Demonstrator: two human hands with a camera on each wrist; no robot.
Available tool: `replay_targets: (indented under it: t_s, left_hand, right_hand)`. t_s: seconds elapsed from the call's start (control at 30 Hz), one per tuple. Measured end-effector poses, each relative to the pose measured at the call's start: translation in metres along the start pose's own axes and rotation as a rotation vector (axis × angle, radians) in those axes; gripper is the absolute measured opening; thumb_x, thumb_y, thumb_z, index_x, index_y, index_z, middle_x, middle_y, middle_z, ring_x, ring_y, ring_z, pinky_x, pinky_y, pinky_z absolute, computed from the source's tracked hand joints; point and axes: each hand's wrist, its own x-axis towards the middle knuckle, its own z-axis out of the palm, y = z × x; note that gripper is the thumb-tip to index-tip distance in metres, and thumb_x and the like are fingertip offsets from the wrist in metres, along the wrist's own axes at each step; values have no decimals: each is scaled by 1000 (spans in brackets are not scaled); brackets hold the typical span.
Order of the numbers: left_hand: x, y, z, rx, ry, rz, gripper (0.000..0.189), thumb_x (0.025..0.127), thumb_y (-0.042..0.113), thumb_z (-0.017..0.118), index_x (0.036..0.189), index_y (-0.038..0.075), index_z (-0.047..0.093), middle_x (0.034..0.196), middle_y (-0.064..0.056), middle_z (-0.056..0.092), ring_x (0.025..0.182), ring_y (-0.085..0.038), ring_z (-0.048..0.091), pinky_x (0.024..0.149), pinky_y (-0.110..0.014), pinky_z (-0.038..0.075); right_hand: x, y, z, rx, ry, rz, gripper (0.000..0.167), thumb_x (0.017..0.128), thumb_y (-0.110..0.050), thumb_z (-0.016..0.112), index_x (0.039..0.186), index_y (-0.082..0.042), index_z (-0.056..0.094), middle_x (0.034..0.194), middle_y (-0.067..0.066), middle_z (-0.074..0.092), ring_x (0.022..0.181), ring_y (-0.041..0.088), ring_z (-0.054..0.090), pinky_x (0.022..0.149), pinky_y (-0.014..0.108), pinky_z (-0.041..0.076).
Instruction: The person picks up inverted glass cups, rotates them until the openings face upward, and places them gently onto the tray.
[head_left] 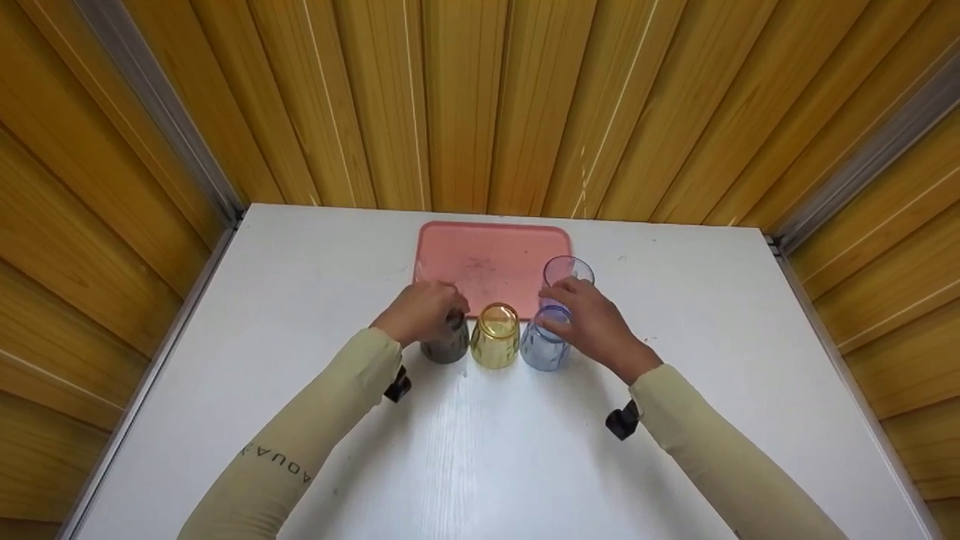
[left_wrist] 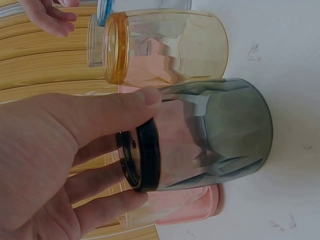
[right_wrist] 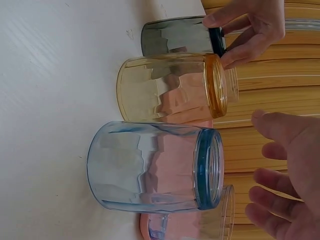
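Observation:
Three tinted glasses stand upside down in a row: a dark grey glass (left_wrist: 215, 135), a yellow glass (head_left: 495, 337) in the middle and a blue glass (right_wrist: 155, 167) on the right. With thumb and fingers about its dark raised base, my left hand (head_left: 427, 311) grips the grey glass. Beside the top of the blue glass is my right hand (right_wrist: 295, 170), its fingers spread and a gap showing between them and the base in the right wrist view. Behind the blue glass a clear glass (head_left: 570, 268) stands at the tray's right side.
A pink tray (head_left: 487, 259) lies just behind the row on the white table (head_left: 300, 300). Another clear glass (left_wrist: 137, 212) shows beyond the grey one in the left wrist view. Yellow wood-look panels (head_left: 465, 105) wall in the table's back and sides.

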Motion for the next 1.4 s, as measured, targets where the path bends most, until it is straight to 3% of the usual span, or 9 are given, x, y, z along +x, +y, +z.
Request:
replay_targets:
  t_s: [0.17, 0.43, 0.73, 0.9, 1.17, 1.4]
  left_hand:
    - [-3, -2, -1, 19, 11, 5, 37, 71, 4, 83, 106, 15, 75, 98, -1, 72, 87, -14, 63, 84, -35, 57]
    - [0, 2, 0, 26, 13, 35, 35, 71, 2, 82, 103, 15, 76, 96, -1, 72, 86, -15, 62, 85, -34, 57]
    - [0, 2, 1, 11, 9, 27, 35, 71, 1, 82, 104, 12, 76, 95, -3, 72, 84, -16, 62, 83, -35, 57]
    - [1, 2, 1, 11, -2, 12, 36, 71, 1, 82, 105, 13, 75, 96, -2, 71, 84, -15, 62, 84, -35, 57]
    - [1, 2, 2, 19, 5, 17, 38, 71, 1, 82, 106, 13, 75, 96, -2, 72, 85, -15, 63, 83, -35, 57]
    - [2, 0, 4, 40, 8, 28, 36, 73, 0, 80, 105, 14, 75, 95, -1, 71, 83, -13, 62, 81, -32, 57]
  right_hand:
    - [-3, 0, 6, -22, -25, -22, 48, 84, -30, 75, 129, -22, 60, 130, 3, 54, 122, 24, 54, 102, 43, 49]
    - [-7, 5, 10, -58, -84, 12, 55, 84, -32, 75, 135, -22, 57, 142, 8, 49, 135, 30, 45, 105, 47, 45]
    - [-6, 4, 16, -122, -92, -25, 57, 84, -25, 76, 136, -20, 56, 138, 7, 53, 132, 29, 49, 104, 44, 46]
    - [-2, -2, 14, -146, -120, -2, 55, 82, -18, 77, 134, -17, 58, 137, 10, 55, 129, 31, 51, 105, 45, 46]
    - [6, -12, 10, -201, -145, -28, 49, 76, -10, 81, 123, -8, 66, 120, 14, 64, 110, 30, 63, 96, 44, 52]
    - [10, -9, 9, -115, -167, 44, 50, 73, -9, 83, 121, -10, 68, 121, 12, 64, 113, 31, 62, 96, 44, 53]
